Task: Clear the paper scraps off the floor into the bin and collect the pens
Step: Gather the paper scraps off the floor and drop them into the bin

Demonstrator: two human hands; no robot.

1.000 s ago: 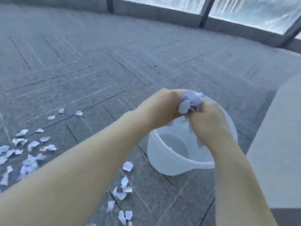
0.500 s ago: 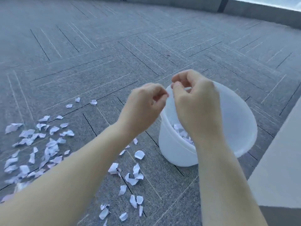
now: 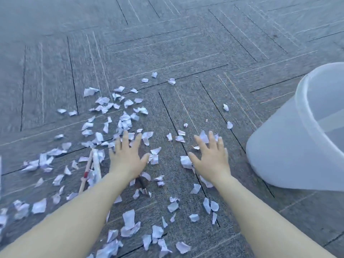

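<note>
Several white paper scraps [image 3: 115, 118] lie scattered over the grey carpet, thickest at the left and near my arms. My left hand [image 3: 126, 157] is flat over the floor with fingers spread, among scraps. My right hand [image 3: 210, 155] is spread the same way, a scrap [image 3: 186, 162] by its thumb. A translucent white bin [image 3: 290, 146] stands at the right, just right of my right hand. A pale pen with a red band [image 3: 86, 173] and a white pen [image 3: 96, 164] lie left of my left wrist, partly under scraps.
Grey carpet tiles [image 3: 186, 43] stretch away beyond the scraps. A small dark object [image 3: 141, 182] lies under my left wrist; I cannot tell what it is. A pale edge [image 3: 0, 175] shows at the far left.
Both hands left the bin's rim after dropping their scraps in it and came down left onto the floor, fingers now spread. The view swung down and left.
</note>
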